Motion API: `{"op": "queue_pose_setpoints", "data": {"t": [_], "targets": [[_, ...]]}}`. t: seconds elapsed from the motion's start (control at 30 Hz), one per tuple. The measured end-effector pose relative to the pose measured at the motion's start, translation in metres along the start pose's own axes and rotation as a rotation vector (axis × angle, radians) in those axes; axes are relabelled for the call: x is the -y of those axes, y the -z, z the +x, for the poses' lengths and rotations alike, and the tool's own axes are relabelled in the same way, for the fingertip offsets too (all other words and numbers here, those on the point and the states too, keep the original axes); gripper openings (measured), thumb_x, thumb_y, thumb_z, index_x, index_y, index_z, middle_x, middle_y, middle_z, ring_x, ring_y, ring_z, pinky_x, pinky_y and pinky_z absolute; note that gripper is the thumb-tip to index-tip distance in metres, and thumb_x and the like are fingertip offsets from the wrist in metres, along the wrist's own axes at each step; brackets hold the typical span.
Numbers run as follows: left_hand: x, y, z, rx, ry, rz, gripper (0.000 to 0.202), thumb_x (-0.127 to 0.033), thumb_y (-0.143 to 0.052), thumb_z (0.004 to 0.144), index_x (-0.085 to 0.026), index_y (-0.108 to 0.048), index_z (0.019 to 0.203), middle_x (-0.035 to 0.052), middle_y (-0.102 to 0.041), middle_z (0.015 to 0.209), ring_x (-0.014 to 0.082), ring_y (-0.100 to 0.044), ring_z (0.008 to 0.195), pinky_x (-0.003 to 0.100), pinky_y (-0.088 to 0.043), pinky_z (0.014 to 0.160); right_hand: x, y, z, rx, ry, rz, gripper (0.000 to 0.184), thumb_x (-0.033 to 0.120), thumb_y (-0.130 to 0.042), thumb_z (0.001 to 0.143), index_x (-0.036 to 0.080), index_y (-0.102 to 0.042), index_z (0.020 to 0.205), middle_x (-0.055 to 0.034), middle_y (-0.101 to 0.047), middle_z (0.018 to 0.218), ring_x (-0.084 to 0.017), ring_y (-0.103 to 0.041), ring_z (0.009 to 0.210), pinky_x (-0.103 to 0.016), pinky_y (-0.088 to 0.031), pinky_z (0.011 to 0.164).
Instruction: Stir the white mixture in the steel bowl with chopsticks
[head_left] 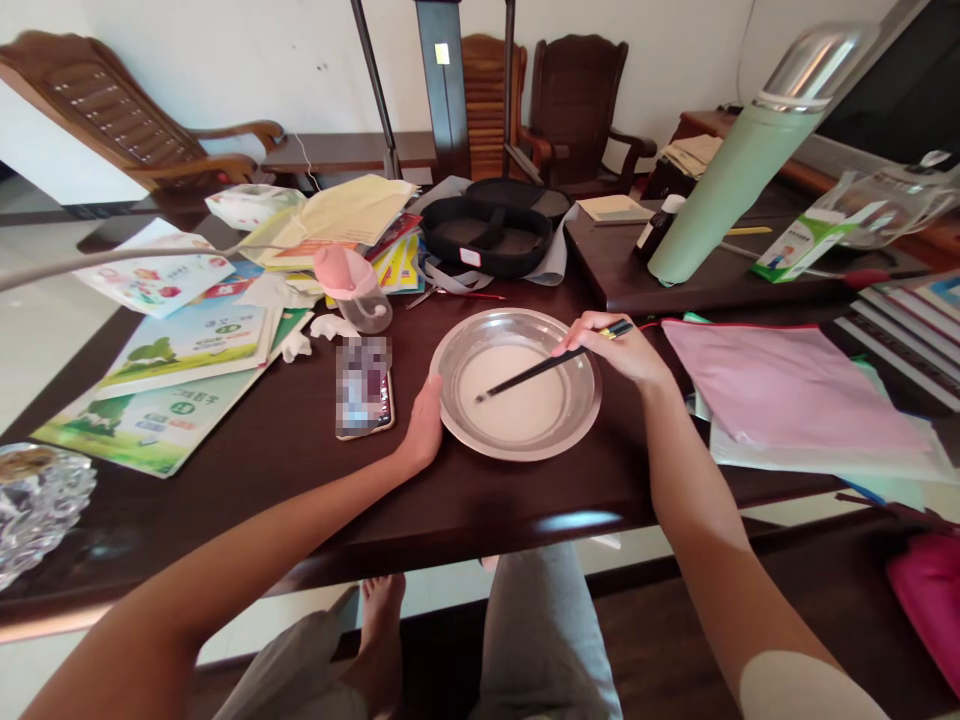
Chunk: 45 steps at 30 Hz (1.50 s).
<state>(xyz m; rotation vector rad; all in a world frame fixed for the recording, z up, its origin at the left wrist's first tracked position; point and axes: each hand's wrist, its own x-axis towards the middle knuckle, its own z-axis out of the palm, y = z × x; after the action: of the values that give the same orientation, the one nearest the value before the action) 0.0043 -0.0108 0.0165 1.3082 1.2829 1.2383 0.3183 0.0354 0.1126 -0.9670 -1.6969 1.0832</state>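
Note:
A round metal dish [581, 412] with pale batter in it sits on the dark wooden table [300, 470] in front of me. My right hand [626, 350] is closed around a pair of dark chopsticks [525, 374], whose tips rest in the batter. My left hand [424, 428] presses against the dish's left rim, fingers curved against it. A phone [364, 386] lies just left of that hand.
Children's books [180, 350] and papers cover the table's left side, with a pink-lidded cup [352, 288] and a glass bowl [37, 505]. A black compartment case [491, 232] lies behind the dish. A green flask [739, 170] and pink folder [787, 390] are at right.

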Motion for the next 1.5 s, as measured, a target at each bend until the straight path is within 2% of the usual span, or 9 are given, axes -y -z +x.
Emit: {"op": "queue_pose_setpoints", "data": {"t": [0.2,0.4,0.5,0.67,0.93,1.13,1.23,1.37,1.5], "targets": [[-0.009,0.001,-0.002,0.036,-0.027,0.046,0.072,-0.071,-0.041,0.106,-0.018,-0.069,0.146,0.0114,-0.067,0.158,0.0331,-0.055,0.154,0.049,-0.035,0.134,-0.001,0.024,-0.006,-0.197,0.031,-0.021,0.049,0.069,-0.084,0.084,0.026,-0.073,0.064,-0.0023,-0.08,0.067,-0.023,-0.079,0.07,-0.037,-0.061,0.08],[0.0,0.0,-0.001,0.03,-0.014,-0.016,0.067,-0.066,-0.044,0.107,-0.017,-0.069,0.145,0.0123,-0.066,0.159,0.0352,-0.054,0.154,0.051,-0.034,0.134,0.0,0.009,-0.004,0.033,-0.023,0.025,0.05,0.071,-0.084,0.082,0.025,-0.075,0.067,-0.0057,-0.083,0.074,-0.025,-0.079,0.073,-0.039,-0.062,0.076],[0.002,0.0,0.0,0.016,0.005,-0.021,0.066,-0.065,-0.043,0.107,-0.017,-0.07,0.145,0.0124,-0.067,0.158,0.0356,-0.054,0.153,0.053,-0.034,0.134,0.0,0.001,0.0,-0.007,-0.007,-0.016,0.049,0.072,-0.085,0.081,0.025,-0.076,0.071,-0.0064,-0.085,0.081,-0.026,-0.082,0.083,-0.038,-0.062,0.081],[-0.002,-0.001,0.0,0.036,-0.009,-0.009,0.068,-0.067,-0.043,0.107,-0.018,-0.068,0.147,0.0129,-0.066,0.159,0.0349,-0.053,0.155,0.053,-0.033,0.134,-0.003,0.023,-0.006,-0.161,0.025,-0.029,0.049,0.071,-0.082,0.085,0.026,-0.073,0.066,-0.0037,-0.08,0.069,-0.026,-0.079,0.074,-0.041,-0.061,0.082],[-0.005,0.0,-0.001,0.022,-0.028,0.053,0.072,-0.071,-0.041,0.106,-0.019,-0.069,0.147,0.012,-0.068,0.157,0.0331,-0.054,0.154,0.049,-0.034,0.134,0.0,0.003,-0.001,-0.017,-0.009,-0.021,0.05,0.074,-0.085,0.08,0.025,-0.076,0.07,-0.0062,-0.085,0.078,-0.026,-0.081,0.081,-0.039,-0.062,0.08],[-0.003,0.0,-0.001,0.034,-0.008,0.011,0.073,-0.071,-0.04,0.106,-0.018,-0.068,0.147,0.012,-0.066,0.159,0.0331,-0.054,0.154,0.049,-0.035,0.133,-0.002,0.025,-0.006,-0.227,0.012,-0.032,0.05,0.072,-0.085,0.081,0.026,-0.072,0.064,-0.0024,-0.079,0.066,-0.025,-0.079,0.071,-0.04,-0.062,0.082],[-0.003,0.0,-0.001,0.029,-0.001,0.011,0.071,-0.071,-0.042,0.105,-0.018,-0.07,0.144,0.0124,-0.068,0.157,0.0339,-0.056,0.152,0.05,-0.035,0.133,-0.004,0.029,-0.008,-0.156,0.008,0.004,0.051,0.07,-0.084,0.083,0.026,-0.072,0.061,-0.0027,-0.078,0.064,-0.023,-0.076,0.064,-0.039,-0.061,0.075],[-0.004,0.001,-0.001,0.016,-0.011,0.018,0.068,-0.069,-0.044,0.106,-0.018,-0.072,0.14,0.0134,-0.068,0.157,0.0353,-0.056,0.152,0.052,-0.034,0.134,-0.002,0.009,-0.003,-0.001,-0.015,0.005,0.049,0.072,-0.085,0.081,0.025,-0.077,0.07,-0.0057,-0.084,0.076,-0.026,-0.081,0.077,-0.04,-0.062,0.078],[-0.002,0.0,0.0,0.027,-0.021,0.022,0.069,-0.069,-0.041,0.106,-0.019,-0.07,0.143,0.012,-0.067,0.158,0.0335,-0.055,0.153,0.051,-0.034,0.134,-0.001,0.006,0.0,-0.106,0.019,-0.038,0.048,0.072,-0.085,0.081,0.026,-0.075,0.071,-0.0055,-0.084,0.078,-0.027,-0.083,0.084,-0.041,-0.063,0.085]]}}
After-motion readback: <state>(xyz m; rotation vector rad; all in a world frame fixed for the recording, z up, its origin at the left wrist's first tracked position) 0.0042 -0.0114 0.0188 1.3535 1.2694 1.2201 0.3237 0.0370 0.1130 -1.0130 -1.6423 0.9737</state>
